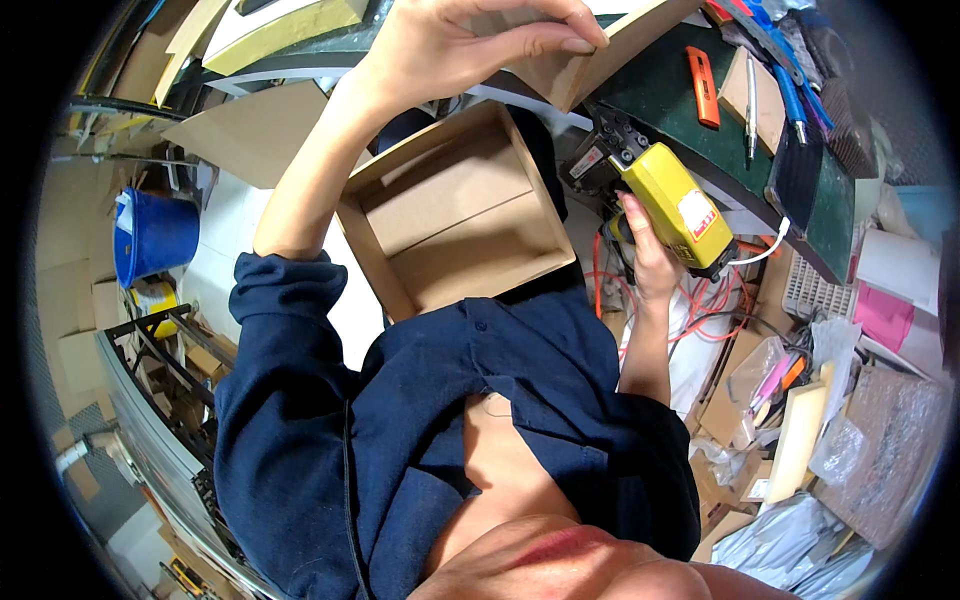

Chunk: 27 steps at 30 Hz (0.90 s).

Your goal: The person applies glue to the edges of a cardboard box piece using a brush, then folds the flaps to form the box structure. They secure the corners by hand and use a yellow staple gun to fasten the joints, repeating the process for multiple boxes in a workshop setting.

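Apparently, a step of positioning is in hand, with an angled piece of tan board (630, 42) and a bulky yellow-and-black power tool (675, 195) brought near each other. As landmark, the shallow, topless box of brown board (552, 262) may be taken, by which the lap is covered. The angled piece is placed beyond this box, toward its far right, with two flat panels met at a corner that is pointed back toward the box.

Over that piece the left hand (445, 48) is reached, its thumb and fingers brought close together at the upper edge; whether the board is truly pinched cannot be made out. To the right of the box, the tool is gripped from below by the right hand (652, 255), with the thumb laid along its side and the other fingers mostly hidden. The tool's black head is held just beside the corner of the board; whether it is touched cannot be judged.

Farther right of the box, an orange plastic cutter (703, 88) is laid on a dark green bench top (832, 225).

For the next move, a steady board, a squarely aligned tool head and left fingertips well clear of it would seem to be called for.
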### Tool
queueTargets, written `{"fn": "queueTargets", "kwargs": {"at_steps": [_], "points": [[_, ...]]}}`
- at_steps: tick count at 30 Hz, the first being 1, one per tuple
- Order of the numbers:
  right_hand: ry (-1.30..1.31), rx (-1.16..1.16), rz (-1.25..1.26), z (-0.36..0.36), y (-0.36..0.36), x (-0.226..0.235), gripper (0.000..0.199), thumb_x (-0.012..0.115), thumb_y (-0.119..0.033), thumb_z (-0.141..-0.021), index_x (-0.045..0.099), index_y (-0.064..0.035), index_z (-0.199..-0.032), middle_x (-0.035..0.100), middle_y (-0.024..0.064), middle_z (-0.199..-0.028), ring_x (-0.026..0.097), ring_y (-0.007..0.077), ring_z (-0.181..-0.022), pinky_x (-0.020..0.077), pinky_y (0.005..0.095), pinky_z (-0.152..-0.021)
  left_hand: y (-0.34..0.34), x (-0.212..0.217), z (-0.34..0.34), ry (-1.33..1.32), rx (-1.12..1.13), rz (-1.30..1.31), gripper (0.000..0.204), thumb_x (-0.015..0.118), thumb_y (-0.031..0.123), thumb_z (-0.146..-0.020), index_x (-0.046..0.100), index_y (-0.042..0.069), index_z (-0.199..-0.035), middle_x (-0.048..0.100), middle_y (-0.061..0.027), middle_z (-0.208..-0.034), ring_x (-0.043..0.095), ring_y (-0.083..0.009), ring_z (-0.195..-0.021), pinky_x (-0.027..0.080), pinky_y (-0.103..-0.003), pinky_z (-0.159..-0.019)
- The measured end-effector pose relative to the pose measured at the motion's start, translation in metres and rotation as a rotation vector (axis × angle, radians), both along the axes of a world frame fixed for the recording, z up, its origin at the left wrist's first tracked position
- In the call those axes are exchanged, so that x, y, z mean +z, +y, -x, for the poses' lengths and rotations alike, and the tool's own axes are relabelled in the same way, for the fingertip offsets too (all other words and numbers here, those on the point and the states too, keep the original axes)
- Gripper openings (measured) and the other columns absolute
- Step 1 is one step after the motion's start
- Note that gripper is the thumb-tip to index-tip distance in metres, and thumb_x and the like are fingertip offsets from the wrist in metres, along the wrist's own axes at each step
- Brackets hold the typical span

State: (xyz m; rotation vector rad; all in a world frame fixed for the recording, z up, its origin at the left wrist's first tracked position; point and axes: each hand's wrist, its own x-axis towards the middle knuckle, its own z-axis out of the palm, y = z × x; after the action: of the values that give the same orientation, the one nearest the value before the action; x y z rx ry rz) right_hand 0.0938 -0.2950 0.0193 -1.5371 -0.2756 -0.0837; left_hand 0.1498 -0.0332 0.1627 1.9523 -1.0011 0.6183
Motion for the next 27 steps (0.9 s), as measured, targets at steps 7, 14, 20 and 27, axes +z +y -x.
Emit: {"fn": "queueTargets", "kwargs": {"at_steps": [7,14,20,27], "points": [[0.016,0.002,-0.057,0.002,0.002,-0.014,0.025,0.07,-0.002,-0.084,0.066,0.0012,-0.108,0.068,0.0064,-0.103,0.064,0.0141,-0.092,0.0493,0.027,-0.082,0.0,-0.002,-0.001,-0.038,0.005,0.017,0.02,0.072,-0.003,-0.077,0.07,0.002,-0.096,0.07,-0.0074,-0.091,0.065,-0.0157,-0.083,0.051,-0.027,-0.072],[0.057,-0.042,-0.061,0.005,0.0,-0.018,0.023,0.07,-0.002,-0.084,0.066,0.0009,-0.107,0.068,0.0067,-0.102,0.064,0.015,-0.092,0.0493,0.0276,-0.082,-0.011,-0.059,0.041,0.056,0.304,0.519,0.015,0.059,0.011,-0.093,0.057,0.006,-0.107,0.062,-0.0056,-0.098,0.056,-0.0111,-0.077,0.047,-0.026,-0.079],[0.073,-0.023,-0.065,0.003,0.001,-0.021,0.025,0.069,-0.004,-0.085,0.065,0.0005,-0.109,0.067,0.0065,-0.105,0.063,0.015,-0.093,0.0481,0.0279,-0.083,-0.057,-0.122,0.065,0.94,0.073,1.05,0.033,0.052,0.025,-0.098,0.049,0.002,-0.121,0.061,-0.0123,-0.112,0.062,-0.0181,-0.101,0.048,-0.03,-0.092],[0.036,0.001,-0.069,0.002,0.002,-0.02,0.025,0.067,-0.004,-0.086,0.064,0.001,-0.11,0.067,0.0068,-0.106,0.063,0.0154,-0.095,0.0475,0.0282,-0.084,-0.072,-0.116,0.055,1.007,-0.124,1.269,0.019,0.06,0.024,-0.094,0.058,0.01,-0.106,0.066,-0.0058,-0.102,0.064,-0.0126,-0.091,0.05,-0.028,-0.089]]}}
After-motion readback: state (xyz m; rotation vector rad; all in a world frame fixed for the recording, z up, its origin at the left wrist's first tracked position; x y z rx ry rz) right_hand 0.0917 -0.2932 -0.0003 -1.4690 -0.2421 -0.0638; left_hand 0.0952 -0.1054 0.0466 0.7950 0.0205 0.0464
